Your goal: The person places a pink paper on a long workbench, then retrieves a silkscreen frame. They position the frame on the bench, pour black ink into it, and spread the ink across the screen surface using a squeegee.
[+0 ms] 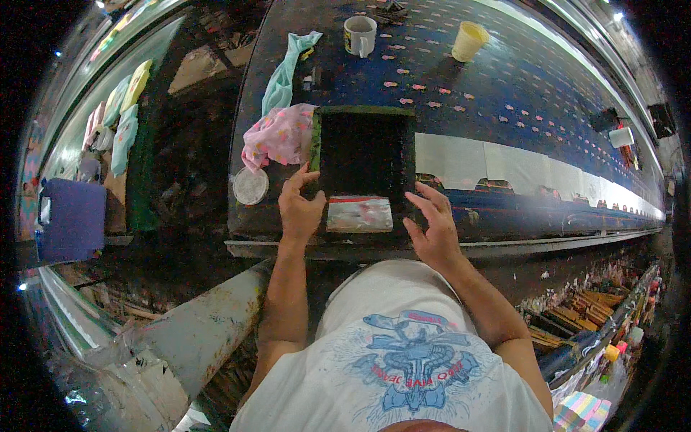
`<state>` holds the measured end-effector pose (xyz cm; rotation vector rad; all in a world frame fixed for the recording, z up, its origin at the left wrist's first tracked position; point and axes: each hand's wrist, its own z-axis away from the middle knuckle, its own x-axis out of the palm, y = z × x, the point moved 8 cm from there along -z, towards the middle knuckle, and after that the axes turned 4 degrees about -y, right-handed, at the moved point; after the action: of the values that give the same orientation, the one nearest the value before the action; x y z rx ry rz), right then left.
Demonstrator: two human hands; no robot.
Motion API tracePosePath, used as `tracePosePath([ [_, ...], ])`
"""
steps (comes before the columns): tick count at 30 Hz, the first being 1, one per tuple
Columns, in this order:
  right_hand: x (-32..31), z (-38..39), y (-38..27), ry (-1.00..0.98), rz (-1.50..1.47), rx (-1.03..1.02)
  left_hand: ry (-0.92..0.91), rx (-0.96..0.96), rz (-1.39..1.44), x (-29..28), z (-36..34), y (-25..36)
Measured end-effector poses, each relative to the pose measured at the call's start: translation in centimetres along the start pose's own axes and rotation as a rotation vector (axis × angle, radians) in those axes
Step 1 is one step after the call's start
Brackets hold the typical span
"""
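- Left hand and right hand—thumbs and fingers parted—flank the dark frame near its near end.
- Frame lies between them, seemingly longer near-to-far; neither hand is clearly nearer.
- Pink cloth bunches against its left side.

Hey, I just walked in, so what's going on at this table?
A person is at a long dark table, with both hands beside a dark frame lying on it. The left hand is at the frame's left side; the right hand is spread at its right. Whether either hand grips it is unclear. Between them is a pale, flat piece with a red strip. Pink cloth lies left of the frame.
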<state>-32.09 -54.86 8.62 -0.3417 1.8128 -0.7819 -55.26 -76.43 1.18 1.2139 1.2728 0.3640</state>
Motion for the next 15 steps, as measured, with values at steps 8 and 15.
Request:
tracePosePath([
  [8, 1.7, 2.8, 3.2, -0.228, -0.379, 0.263, 0.042, 0.06, 0.013, 0.2, 0.0, -1.2],
  [15, 0.6, 4.0, 4.9, -0.209, -0.432, 0.182, 0.038, 0.029, 0.077, 0.0, 0.1, 3.0],
])
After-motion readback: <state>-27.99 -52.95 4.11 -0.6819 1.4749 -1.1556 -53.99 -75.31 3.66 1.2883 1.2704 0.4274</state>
